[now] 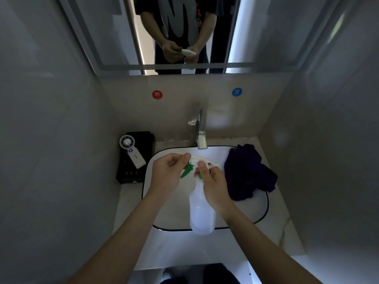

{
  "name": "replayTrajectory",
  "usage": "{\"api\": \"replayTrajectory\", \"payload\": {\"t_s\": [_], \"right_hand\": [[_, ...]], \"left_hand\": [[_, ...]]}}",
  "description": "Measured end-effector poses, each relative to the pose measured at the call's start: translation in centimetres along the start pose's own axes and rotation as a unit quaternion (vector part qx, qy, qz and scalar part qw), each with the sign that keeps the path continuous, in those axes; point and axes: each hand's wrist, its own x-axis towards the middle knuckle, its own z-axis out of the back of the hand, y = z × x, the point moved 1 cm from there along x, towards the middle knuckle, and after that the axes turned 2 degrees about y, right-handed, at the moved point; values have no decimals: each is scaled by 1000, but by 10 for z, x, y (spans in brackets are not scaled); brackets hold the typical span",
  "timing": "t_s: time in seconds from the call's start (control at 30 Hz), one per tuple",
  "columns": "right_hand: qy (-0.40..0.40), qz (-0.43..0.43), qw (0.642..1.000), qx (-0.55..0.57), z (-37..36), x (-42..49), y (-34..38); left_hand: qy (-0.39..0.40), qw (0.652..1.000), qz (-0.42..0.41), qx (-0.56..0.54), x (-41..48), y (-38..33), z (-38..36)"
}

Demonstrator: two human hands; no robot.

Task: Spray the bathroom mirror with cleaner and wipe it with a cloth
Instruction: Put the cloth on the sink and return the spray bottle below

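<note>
A translucent white spray bottle (202, 210) with a white and green trigger head hangs over the sink. My right hand (213, 184) is wrapped around its neck. My left hand (168, 173) pinches the nozzle end of the spray head with thumb and fingers. A dark purple cloth (249, 173) lies crumpled on the sink's right rim, apart from both hands. The mirror (114, 31) fills the wall above and reflects a person holding the bottle.
The white sink (263, 210) has a dark rim and a chrome faucet (200, 130) at the back. A small white handheld fan (132, 151) rests on a black case (141, 144) at the left. Grey walls close in on both sides.
</note>
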Motion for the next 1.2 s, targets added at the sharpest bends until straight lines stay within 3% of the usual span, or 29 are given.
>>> {"api": "replayTrajectory", "payload": {"t_s": [0.27,0.43,0.97,1.13,1.2], "right_hand": [[-10,22,1000,-9,0,-2,-4],[-29,30,999,-27,1,-8,0],[-77,29,994,-77,-5,-18,7],[-96,33,992,-80,-9,-24,8],[-104,39,990,-90,-10,-25,7]], "left_hand": [[66,998,20,-10,-6,2,6],[52,998,20,18,-2,-4,-1],[118,991,-54,32,-1,-13,8],[134,991,10,16,-7,-5,3],[107,994,13,20,-11,-4,-3]]}}
